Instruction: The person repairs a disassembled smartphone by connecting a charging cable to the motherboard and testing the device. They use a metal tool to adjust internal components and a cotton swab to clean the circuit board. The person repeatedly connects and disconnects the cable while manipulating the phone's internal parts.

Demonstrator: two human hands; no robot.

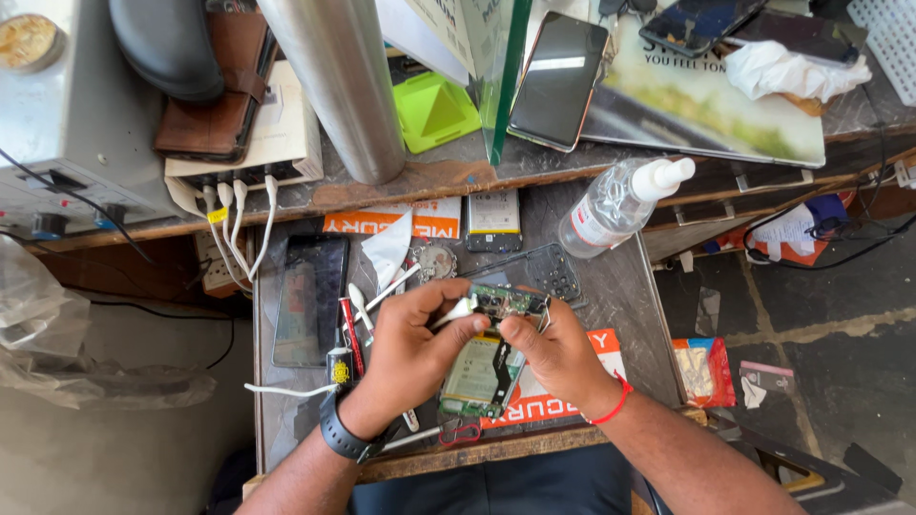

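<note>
Hands on a small circuit board

Fingers of both hands pinch a small green circuit board (508,301) above the near middle of the workbench (611,277). The left hand (410,348), with a black watch at the wrist, grips the board's left end and also holds a thin white tool (454,313) against it. The right hand (558,355), with a red thread at the wrist, holds the board's right end between thumb and fingers. Just below the board lies an opened phone (482,374) with its insides showing. To the left lies a dark phone screen (310,298). Far right of the hands, a clear squeeze bottle (620,202) lies tilted on its side.
</note>
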